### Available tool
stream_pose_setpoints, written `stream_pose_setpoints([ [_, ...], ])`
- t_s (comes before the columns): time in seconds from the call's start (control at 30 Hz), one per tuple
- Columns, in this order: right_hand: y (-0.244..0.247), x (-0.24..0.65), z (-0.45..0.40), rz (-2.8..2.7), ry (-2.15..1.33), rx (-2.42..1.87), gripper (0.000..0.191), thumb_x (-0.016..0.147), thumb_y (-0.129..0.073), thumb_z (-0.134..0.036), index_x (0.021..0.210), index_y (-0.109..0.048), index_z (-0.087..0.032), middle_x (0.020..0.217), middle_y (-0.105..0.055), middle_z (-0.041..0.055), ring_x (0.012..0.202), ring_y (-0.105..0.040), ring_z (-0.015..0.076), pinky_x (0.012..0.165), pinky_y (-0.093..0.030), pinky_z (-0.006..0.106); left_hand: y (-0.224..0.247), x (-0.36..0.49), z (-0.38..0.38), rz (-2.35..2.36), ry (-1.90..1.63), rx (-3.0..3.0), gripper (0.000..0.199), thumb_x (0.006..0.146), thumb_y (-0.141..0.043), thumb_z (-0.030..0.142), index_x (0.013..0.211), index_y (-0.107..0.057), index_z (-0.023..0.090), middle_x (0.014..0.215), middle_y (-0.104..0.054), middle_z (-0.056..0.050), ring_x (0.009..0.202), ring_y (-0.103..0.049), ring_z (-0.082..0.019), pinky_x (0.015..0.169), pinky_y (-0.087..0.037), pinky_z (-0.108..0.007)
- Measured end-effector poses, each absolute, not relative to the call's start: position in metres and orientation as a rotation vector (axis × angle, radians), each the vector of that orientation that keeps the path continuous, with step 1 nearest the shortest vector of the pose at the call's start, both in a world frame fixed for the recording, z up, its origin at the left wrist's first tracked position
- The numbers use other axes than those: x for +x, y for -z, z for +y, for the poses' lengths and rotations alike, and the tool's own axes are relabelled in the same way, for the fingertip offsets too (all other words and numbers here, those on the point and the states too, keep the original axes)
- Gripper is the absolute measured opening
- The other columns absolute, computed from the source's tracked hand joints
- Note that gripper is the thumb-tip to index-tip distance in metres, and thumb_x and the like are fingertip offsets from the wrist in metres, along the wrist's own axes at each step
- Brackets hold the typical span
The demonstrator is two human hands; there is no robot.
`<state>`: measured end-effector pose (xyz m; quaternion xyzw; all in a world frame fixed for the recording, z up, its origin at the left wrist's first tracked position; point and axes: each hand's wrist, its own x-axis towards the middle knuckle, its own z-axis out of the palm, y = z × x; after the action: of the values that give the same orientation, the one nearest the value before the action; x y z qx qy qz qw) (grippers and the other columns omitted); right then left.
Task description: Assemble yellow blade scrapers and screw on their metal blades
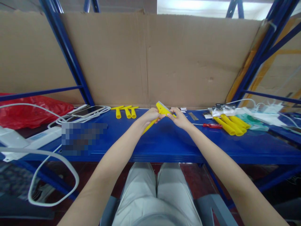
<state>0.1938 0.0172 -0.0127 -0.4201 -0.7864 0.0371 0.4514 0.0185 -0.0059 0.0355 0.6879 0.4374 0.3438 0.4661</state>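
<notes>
A yellow scraper is held up over the blue tabletop, its head tilted down to the right, with a thin grey blade along the upper edge. My left hand is closed around it just below the head, and the handle slants down to the left beneath the wrist. With closed fingers, my right hand grips the right end of the head; the fingertips are partly hidden. Right of that hand lie a flat metal strip and a red-handled screwdriver.
Three yellow T-shaped scrapers stand at the back left. Several yellow handles lie at the right beside plastic bags. White cables, a phone-like device and a red bag occupy the left. Cardboard walls the back.
</notes>
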Motion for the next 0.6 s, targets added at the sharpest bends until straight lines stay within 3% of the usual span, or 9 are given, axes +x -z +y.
stream_pose_setpoints([
  [0.33, 0.015, 0.194, 0.014, -1.905, 0.002, -1.180, 0.026, 0.087, -0.046, -0.044, 0.092, -0.054, -0.020, 0.096, -0.060, 0.0092, 0.091, -0.056, 0.0215, 0.081, -0.043, 0.036, -0.036, 0.016, -0.003, 0.994, -0.858, 1.567, 0.024, 0.078, -0.053, 0.002, 0.058, -0.048, 0.014, 0.043, -0.044, 0.004, 0.035, -0.036, -0.005, 0.038, -0.026, -0.019],
  [0.47, 0.008, 0.210, 0.014, -1.793, 0.088, -1.261, 0.023, 0.087, -0.045, -0.037, 0.093, -0.058, -0.019, 0.100, -0.061, 0.0102, 0.091, -0.058, 0.0212, 0.084, -0.044, 0.037, -0.037, 0.012, 0.003, 1.080, -0.912, 1.540, 0.023, 0.078, -0.054, 0.003, 0.059, -0.047, 0.015, 0.045, -0.044, 0.004, 0.037, -0.037, -0.005, 0.040, -0.027, -0.019],
  [0.6, -0.014, 0.246, 0.014, -1.729, 0.166, -1.609, 0.019, 0.083, -0.048, -0.030, 0.089, -0.063, -0.018, 0.098, -0.065, 0.0107, 0.089, -0.060, 0.0223, 0.079, -0.046, 0.035, -0.034, 0.004, 0.012, 1.305, -0.920, 1.568, 0.024, 0.077, -0.055, 0.005, 0.058, -0.046, 0.015, 0.043, -0.042, 0.004, 0.037, -0.035, -0.006, 0.040, -0.027, -0.020],
])
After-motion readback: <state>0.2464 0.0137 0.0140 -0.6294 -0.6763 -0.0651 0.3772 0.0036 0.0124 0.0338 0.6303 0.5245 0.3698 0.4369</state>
